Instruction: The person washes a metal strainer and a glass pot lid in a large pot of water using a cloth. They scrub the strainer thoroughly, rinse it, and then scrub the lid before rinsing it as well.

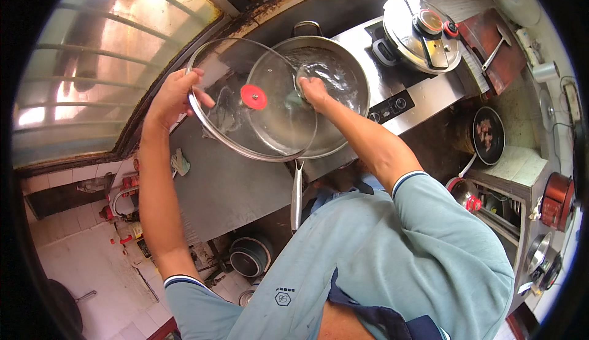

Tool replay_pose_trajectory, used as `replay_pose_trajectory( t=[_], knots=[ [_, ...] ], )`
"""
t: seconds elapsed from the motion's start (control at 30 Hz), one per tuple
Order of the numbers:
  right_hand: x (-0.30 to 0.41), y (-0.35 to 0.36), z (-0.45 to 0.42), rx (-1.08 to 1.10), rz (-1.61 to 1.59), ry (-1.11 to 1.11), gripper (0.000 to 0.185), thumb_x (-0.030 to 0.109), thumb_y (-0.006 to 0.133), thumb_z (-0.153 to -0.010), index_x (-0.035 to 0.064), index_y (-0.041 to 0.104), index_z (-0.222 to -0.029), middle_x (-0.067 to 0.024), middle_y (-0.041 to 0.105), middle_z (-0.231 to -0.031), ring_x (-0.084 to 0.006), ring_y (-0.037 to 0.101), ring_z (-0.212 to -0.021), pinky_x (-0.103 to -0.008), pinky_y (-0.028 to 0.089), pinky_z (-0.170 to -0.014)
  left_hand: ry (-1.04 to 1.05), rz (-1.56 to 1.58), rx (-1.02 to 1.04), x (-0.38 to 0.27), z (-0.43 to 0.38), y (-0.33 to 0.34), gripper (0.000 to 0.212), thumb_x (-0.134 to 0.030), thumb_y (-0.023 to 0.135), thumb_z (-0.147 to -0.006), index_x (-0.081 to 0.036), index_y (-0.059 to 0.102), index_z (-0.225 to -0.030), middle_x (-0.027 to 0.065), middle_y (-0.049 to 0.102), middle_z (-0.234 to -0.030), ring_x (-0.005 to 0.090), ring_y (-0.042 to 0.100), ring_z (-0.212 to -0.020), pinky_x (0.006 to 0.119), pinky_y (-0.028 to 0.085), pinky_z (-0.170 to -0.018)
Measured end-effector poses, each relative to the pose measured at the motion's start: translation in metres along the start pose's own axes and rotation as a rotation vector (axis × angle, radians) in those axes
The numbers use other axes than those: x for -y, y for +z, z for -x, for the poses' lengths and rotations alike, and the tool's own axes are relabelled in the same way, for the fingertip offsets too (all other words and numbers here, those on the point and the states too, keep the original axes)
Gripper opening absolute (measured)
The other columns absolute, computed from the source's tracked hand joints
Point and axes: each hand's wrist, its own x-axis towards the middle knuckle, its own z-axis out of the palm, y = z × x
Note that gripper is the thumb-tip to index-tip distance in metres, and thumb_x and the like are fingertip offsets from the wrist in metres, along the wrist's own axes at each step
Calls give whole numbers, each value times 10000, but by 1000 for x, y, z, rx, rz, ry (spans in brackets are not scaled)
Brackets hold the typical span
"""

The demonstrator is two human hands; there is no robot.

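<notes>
A clear glass lid (221,124) with a metal rim and a red knob base (253,96) is held tilted above a wide metal frying pan (317,149). My left hand (177,94) grips the lid's left rim, thumb on one side and fingers on the other. At the opposite rim, my right hand (313,92) is closed around a small pale cloth or pad (298,95), partly hidden by the fingers and blurred through the glass. Clear water (333,75) with bright ripples lies in the pan. Its long metal handle (297,197) points towards me.
A pressure cooker (414,36) stands on the steel gas stove (432,94) at right. Farther right, a small black pan (488,135) holds pieces of food. A crumpled cloth (180,161) lies on the grey counter (225,193). Dark pots (248,257) sit below; a barred window (110,64) borders the left.
</notes>
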Motion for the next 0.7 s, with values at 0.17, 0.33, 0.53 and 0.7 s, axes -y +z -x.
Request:
replay_pose_trajectory(
  t=[0.17, 0.33, 0.53, 0.7],
  knots=[
    [-25, 2, 19, 40, -427, 256, 344, 325, 594, -946, -9, 631, -874, -119, 604, -765, -234, 576, -632, -438, 517, -553, 342, -66, -440, 15, 52, 107, 561, -87, 582, -919, 81, 353, -1403, 251, 654, -1159, 184, 684, -641, 281, 561, -568],
    [-27, 21, 65, -137, -530, 302, 414, 311, 578, -947, -91, 660, -896, -130, 662, -840, -186, 572, -745, -409, 476, -693, 501, -58, -549, 92, 73, 210, 656, -38, 574, -895, 83, 267, -1462, 291, 539, -1354, 323, 692, -988, 378, 572, -852],
    [0, 21, 127, 48, -617, 571, 439, 327, 512, -1001, -101, 599, -1044, -121, 649, -907, -191, 579, -795, -395, 475, -694, 566, 72, -652, 175, 32, 281, 613, 13, 489, -940, 48, 234, -1497, 253, 437, -1468, 332, 584, -1224, 386, 498, -997],
    [11, 17, 142, 91, -818, 609, 351, 283, 464, -1026, -16, 588, -889, -79, 588, -773, -179, 536, -660, -388, 449, -595, 493, 116, -762, 159, 34, 275, 460, -6, 443, -955, 68, 338, -1396, 263, 606, -1270, 333, 658, -1104, 390, 530, -943]
  ],
)
